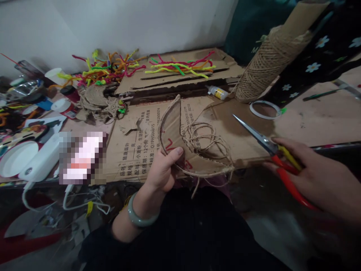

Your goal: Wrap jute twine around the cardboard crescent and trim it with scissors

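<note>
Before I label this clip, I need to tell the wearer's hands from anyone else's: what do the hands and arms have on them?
Both hands are gloveless. The left hand has a smooth, rounded, pale grey-green bangle at the wrist, with a dark sleeve farther up the forearm. The right hand shows no bangle or sleeve in view.

A tangled heap of multicoloured fuzzy stems (103,71) lies near the pale wall (113,22), left of a flatter bunch of yellow, pink and green fuzzy stems (180,68). On the left of the pinkish desk (97,131), a phone with a bright, pixelated screen (84,158) lies beside a rounded white device (43,160). At right, a black cloth printed with white daisies (301,81) hangs near a dark green bag (242,34).
</note>
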`<state>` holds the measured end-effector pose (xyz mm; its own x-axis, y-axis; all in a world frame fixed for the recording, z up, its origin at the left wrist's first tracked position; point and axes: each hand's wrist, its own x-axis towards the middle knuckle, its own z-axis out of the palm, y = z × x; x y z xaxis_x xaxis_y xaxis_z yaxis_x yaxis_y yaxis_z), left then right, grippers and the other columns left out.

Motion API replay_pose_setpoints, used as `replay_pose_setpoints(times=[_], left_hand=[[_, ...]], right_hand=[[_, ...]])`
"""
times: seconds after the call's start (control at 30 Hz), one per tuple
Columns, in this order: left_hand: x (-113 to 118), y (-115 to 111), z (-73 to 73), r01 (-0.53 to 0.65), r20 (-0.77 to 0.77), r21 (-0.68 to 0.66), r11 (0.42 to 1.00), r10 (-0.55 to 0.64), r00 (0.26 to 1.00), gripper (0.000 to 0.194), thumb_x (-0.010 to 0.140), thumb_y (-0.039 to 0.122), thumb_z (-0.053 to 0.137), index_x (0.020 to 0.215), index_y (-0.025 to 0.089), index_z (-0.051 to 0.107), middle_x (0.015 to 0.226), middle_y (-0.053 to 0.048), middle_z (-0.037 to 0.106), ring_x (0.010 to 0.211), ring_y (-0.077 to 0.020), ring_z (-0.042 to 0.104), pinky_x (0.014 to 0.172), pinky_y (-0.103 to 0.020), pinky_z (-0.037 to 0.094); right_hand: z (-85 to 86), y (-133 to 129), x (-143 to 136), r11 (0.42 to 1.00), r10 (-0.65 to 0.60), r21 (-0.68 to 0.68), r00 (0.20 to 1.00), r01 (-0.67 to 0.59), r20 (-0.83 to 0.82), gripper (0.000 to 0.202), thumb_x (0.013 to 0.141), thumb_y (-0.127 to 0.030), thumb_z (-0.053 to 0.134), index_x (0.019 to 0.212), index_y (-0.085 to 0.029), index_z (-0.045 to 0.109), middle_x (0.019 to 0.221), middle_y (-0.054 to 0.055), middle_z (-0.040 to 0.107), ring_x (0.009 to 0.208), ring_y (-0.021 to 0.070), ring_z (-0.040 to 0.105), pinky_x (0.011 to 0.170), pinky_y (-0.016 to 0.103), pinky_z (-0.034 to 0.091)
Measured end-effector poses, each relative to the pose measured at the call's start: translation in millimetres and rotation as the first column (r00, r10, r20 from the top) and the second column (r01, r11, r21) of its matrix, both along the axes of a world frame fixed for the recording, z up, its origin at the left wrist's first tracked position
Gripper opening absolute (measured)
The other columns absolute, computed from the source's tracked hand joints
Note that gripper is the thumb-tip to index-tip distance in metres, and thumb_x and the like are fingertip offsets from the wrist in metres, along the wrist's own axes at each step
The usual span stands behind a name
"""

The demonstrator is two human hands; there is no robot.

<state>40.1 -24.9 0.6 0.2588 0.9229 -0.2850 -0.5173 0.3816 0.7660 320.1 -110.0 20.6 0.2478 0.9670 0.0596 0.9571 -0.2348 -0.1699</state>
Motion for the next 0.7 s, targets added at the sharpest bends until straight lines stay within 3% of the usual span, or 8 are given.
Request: replay_pose_setpoints(times=[0.1,0.2,0.33,0.4,0.47,0.53,0.6,0.7], left_hand=[[-4,6,0.8,-0.026,0.002,0.023,0.999,0.026,1.0,0.035,0.064,0.027,0.081,0.097,0.017,0.073,0.095,-0.007,0.078,0.092,-0.0267,0.073,0.085,-0.038,0.061],[-7,10,-1.2,-0.06,-0.002,0.021,0.998,0.06,0.998,0.035,0.065,0.025,0.08,0.098,0.015,0.073,0.094,-0.007,0.078,0.092,-0.0249,0.073,0.089,-0.036,0.059],[-10,15,-5.8,-0.081,-0.017,0.057,0.995,0.083,0.996,0.032,0.065,0.023,0.08,0.095,0.015,0.074,0.094,-0.006,0.078,0.088,-0.0243,0.073,0.085,-0.035,0.06],[-11,15,-6.9,-0.068,-0.014,0.061,0.996,0.069,0.998,0.031,0.065,0.023,0.08,0.095,0.015,0.074,0.092,-0.006,0.078,0.085,-0.0235,0.073,0.082,-0.035,0.061],[-11,15,-6.7,-0.056,-0.014,0.065,0.996,0.057,0.998,0.03,0.066,0.023,0.079,0.095,0.015,0.074,0.09,-0.006,0.078,0.084,-0.023,0.073,0.083,-0.036,0.061],[-10,14,-6.0,-0.031,-0.016,0.071,0.997,0.032,0.999,0.03,0.066,0.023,0.079,0.095,0.015,0.075,0.089,-0.006,0.078,0.085,-0.0234,0.073,0.085,-0.037,0.06],[-9,14,-5.6,0.002,-0.023,0.081,0.997,0.0,1.0,0.03,0.067,0.023,0.078,0.095,0.015,0.075,0.09,-0.007,0.078,0.087,-0.024,0.073,0.085,-0.037,0.06],[-8,13,-6.8,0.014,-0.03,0.114,0.993,-0.011,0.999,0.029,0.067,0.024,0.079,0.094,0.014,0.074,0.092,-0.008,0.078,0.087,-0.0242,0.073,0.085,-0.037,0.06]], right_hand=[[-4.7,22,14,0.998,0.062,-0.005,0.989,-0.062,0.133,0.065,0.078,-0.059,0.046,0.124,-0.015,0.06,0.091,0.019,0.074,0.068,0.0317,0.069,0.054,0.037,0.045],[-9.7,41,18,0.992,0.103,-0.096,0.97,-0.084,0.219,0.061,0.082,-0.056,0.046,0.123,-0.013,0.06,0.097,0.021,0.073,0.08,0.0351,0.07,0.062,0.04,0.046],[-6.6,51,18,0.976,0.097,-0.216,0.943,-0.027,0.319,0.058,0.086,-0.061,0.044,0.124,-0.019,0.061,0.111,0.017,0.072,0.085,0.0364,0.07,0.063,0.042,0.047],[-3.6,51,19,0.976,0.1,-0.219,0.927,-0.019,0.363,0.054,0.087,-0.059,0.045,0.12,-0.021,0.064,0.112,0.015,0.072,0.083,0.0351,0.07,0.061,0.042,0.047],[-0.8,51,17,0.989,0.105,-0.14,0.927,-0.057,0.361,0.051,0.087,-0.057,0.047,0.118,-0.021,0.065,0.112,0.014,0.072,0.083,0.0336,0.07,0.06,0.041,0.047],[1.7,51,7,0.987,0.152,0.017,0.957,-0.161,0.246,0.051,0.087,-0.057,0.049,0.116,-0.02,0.067,0.109,0.013,0.073,0.085,0.0308,0.07,0.062,0.039,0.049],[4.1,51,-12,0.941,0.298,0.16,0.954,-0.297,0.017,0.048,0.089,-0.056,0.048,0.112,-0.02,0.069,0.102,0.011,0.075,0.082,0.0252,0.071,0.066,0.035,0.052],[6.1,52,-50,0.844,0.537,0.202,0.781,-0.497,-0.32,0.044,0.092,-0.051,0.048,0.117,-0.02,0.067,0.096,0.008,0.076,0.076,0.0189,0.071,0.063,0.029,0.054]])
